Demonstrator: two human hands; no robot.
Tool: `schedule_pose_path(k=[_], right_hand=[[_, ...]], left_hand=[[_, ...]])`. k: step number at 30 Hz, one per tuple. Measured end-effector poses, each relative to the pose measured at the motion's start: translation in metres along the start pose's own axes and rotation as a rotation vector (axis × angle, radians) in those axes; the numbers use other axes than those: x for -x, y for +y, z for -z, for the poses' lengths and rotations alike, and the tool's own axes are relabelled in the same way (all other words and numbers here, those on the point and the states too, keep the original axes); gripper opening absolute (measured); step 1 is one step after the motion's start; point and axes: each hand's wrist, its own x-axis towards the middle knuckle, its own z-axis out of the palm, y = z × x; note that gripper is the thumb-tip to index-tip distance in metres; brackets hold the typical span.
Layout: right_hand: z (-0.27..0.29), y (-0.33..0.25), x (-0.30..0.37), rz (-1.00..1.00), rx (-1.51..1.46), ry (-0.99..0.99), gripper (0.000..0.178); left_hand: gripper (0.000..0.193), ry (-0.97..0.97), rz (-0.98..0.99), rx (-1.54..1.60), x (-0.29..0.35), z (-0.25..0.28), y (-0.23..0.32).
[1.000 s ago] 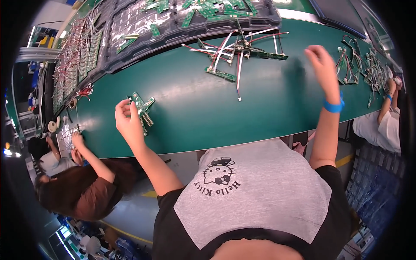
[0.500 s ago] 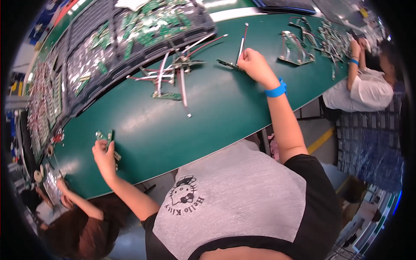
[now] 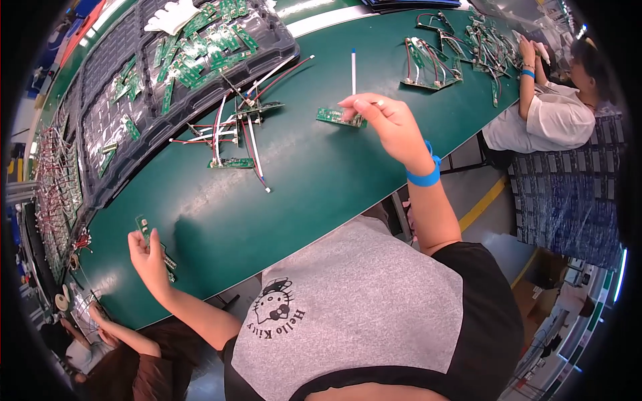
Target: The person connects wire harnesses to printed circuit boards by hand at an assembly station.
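Observation:
My left hand (image 3: 148,264) is closed on small green circuit boards near the table's left end. One board (image 3: 142,224) sticks up past the fingertips, and another (image 3: 170,262) shows beside the palm. Toward the back centre, my right hand (image 3: 394,130), with a blue wristband, has its fingertips on a narrow green circuit board (image 3: 329,115). Its component side is partly visible; the fingers cover its right part. A white flat cable (image 3: 354,72) with a blue end extends away from behind the fingers. Between my hands lies a loose pile of boards with white and red cables (image 3: 249,113).
A black divided tray (image 3: 150,110) of green boards stands at the back left, a white glove (image 3: 172,17) on it. Wired boards (image 3: 431,67) lie at the back right of the green table (image 3: 294,167). A co-worker (image 3: 558,100) sits at right, another (image 3: 144,354) at lower left.
The view has shifted, so the table things appear farther left and lower. My right hand has turned, its fingers less tightly curled, and the board shows more of its face. My left hand keeps its boards.

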Motion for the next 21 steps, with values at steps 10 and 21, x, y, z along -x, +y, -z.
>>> schedule_pose_path(k=[10,21], right_hand=[[-0.056,-0.034,0.013,-0.146,-0.264,-0.307,0.022],[-0.073,-0.045,0.020,0.042,-0.055,-0.336,0.017]], left_hand=[[0.023,-0.702,0.174,0.405,0.047,-0.105,0.081],[0.035,-0.606,-0.045,0.257,0.072,-0.126,0.104]])
